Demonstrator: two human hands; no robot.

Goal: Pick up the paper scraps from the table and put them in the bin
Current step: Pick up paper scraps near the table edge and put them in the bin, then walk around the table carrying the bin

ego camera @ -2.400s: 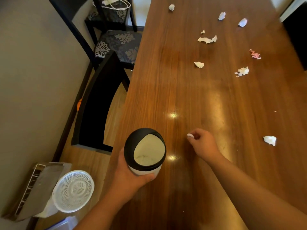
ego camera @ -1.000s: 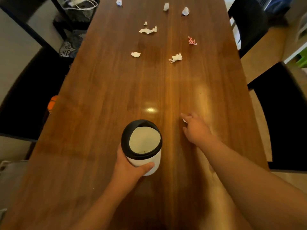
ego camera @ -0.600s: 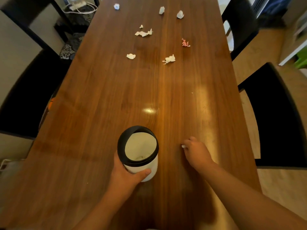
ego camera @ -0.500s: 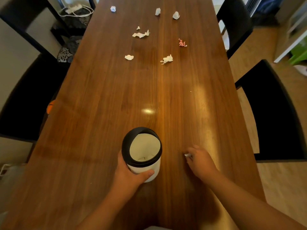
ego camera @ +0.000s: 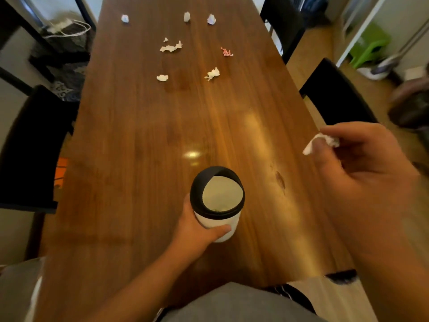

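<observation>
My left hand (ego camera: 197,226) grips a small white bin (ego camera: 217,201) with a black swing lid, standing near the front of the wooden table (ego camera: 139,147). My right hand (ego camera: 362,168) is raised close to the camera at the right, above table level, pinching a crumpled white paper scrap (ego camera: 321,142) between thumb and fingers. Several more scraps lie at the far end of the table: a white one (ego camera: 162,77), another white one (ego camera: 212,73), a torn strip (ego camera: 171,47), a pink one (ego camera: 225,52), and others along the far edge (ego camera: 187,16).
Dark chairs stand along the left side (ego camera: 30,147) and the right side (ego camera: 336,94) of the table. A green stool (ego camera: 369,45) sits on the floor at the far right. A white cable (ego camera: 67,27) lies on a chair at the far left.
My right hand lifted off the table with a white scrap and rose up to the right, close to the camera. The left hand kept hold of the bin.
</observation>
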